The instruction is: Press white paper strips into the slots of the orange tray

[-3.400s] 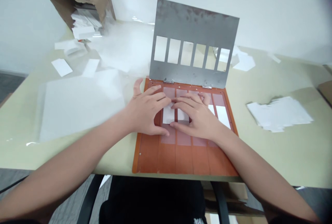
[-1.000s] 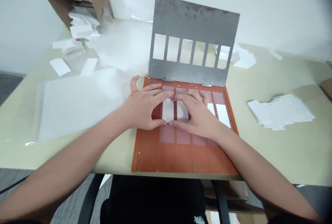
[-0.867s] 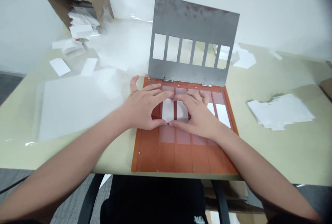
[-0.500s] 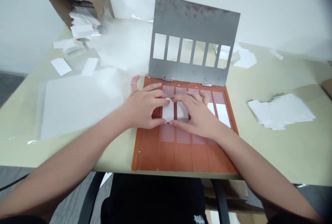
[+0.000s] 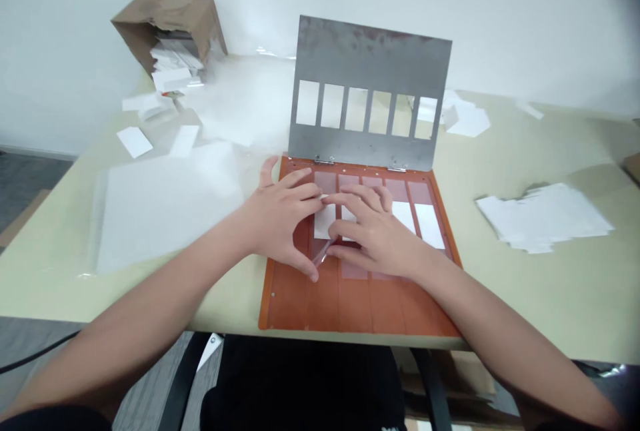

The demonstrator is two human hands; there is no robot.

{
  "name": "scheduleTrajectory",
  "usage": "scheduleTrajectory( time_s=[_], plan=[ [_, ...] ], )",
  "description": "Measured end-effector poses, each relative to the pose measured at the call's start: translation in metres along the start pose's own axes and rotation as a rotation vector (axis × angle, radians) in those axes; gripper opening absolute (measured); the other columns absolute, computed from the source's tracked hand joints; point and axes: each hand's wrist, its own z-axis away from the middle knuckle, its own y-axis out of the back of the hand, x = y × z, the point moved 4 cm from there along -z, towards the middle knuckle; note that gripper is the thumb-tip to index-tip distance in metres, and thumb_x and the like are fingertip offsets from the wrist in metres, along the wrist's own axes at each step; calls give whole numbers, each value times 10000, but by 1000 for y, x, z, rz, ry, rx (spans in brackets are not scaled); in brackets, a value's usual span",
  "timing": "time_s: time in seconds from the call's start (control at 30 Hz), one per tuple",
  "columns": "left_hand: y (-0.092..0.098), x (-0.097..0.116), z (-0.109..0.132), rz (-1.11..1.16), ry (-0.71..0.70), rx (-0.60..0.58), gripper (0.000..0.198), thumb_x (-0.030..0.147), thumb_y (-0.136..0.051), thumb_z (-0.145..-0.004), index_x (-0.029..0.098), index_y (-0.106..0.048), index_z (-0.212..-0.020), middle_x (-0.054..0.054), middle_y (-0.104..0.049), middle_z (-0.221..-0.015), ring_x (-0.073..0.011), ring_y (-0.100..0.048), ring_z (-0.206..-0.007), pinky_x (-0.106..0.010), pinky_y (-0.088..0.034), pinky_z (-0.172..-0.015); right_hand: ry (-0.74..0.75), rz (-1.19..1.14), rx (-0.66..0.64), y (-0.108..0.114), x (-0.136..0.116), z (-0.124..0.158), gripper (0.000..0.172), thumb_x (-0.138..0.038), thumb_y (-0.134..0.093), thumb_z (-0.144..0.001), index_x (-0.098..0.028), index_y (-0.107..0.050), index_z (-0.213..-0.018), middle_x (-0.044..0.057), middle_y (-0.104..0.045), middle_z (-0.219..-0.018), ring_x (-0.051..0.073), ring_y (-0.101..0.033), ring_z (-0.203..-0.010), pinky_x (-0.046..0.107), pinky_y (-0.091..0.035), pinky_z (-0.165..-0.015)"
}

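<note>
— At the near edge of the bench, what lies under the hands?

— An orange board with a smooth, faintly glossy face, ruled into lanes and overlaid with pinkish translucent panels. Its far edge is hinged to an upright steel plate, scuffed and rust-stained, cut with six rectangular windows.

— And the hands?

— The left hand is spread open over a white card, its thumb reaching down beside a curl of clear film; I can't tell whether it pinches the film. The right hand lies open and flat over the next lane, covering most of a second white card.

— How would you handle that film?

— Slowly, I'd say, with light pressure at the edges. Thin, springy film creases easily, and the card beneath could slide.

— What's nearby?

— Two more white cards lie in the lanes to the right. Off the board, loose white sheets lie to the right and a wide clear plastic sheet to the left. Toward the far left corner, a torn cardboard box lies tipped, spilling white cards.
</note>
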Motion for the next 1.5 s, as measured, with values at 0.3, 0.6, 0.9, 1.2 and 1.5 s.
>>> scheduleTrajectory(
  time_s=[0.3, 0.6, 0.9, 1.2, 1.5],
  plan=[
    [-3, -4, 2, 18, -9, 3, 911, 804, -665, -592, 181, -627, -1255, -147, -656, -1242, -466, -392, -1366, -687, 130, -1124, 19, -76, 74, 3, -1, -1, 159, -240, -557, -923, -239, -670, -812, 75, -565, -1349, 342, -392, -1311, 530, -265, -1007],
    [-8, -9, -2, 34, 73, 67, 631, 708, -660, -747, 247, -684, -1176, -89, -710, -1170, -409, -447, -1345, -709, 96, -1115, -185, -83, 112, -1, 3, -4, 97, -248, -571, -865, -221, -603, -778, 56, -620, -1290, 305, -465, -1230, 548, -183, -1021],
    [-8, -12, -6, 52, 126, 60, 418, 598, -658, -822, 284, -726, -1091, -53, -724, -1146, -389, -450, -1355, -696, 92, -1109, -278, -173, 132, -1, 11, -7, 151, -334, -554, -935, -251, -613, -823, 10, -643, -1264, 258, -483, -1227, 517, -176, -1035],
    [-9, -13, -7, 81, 147, 59, 351, 509, -685, -818, 290, -721, -1090, -45, -719, -1154, -391, -454, -1353, -688, 107, -1107, -286, -96, 117, -6, 14, -9, 150, -293, -547, -953, -249, -651, -853, 12, -677, -1239, 269, -523, -1200, 539, -170, -996],
    [-7, -9, -6, 80, 148, 77, 377, 528, -679, -809, 269, -730, -1078, -56, -730, -1108, -398, -478, -1327, -708, 88, -1111, -267, -45, 111, -4, 11, -9, 142, -267, -547, -958, -229, -664, -886, 19, -744, -1116, 299, -558, -1220, 561, -144, -1012]
  ],
)
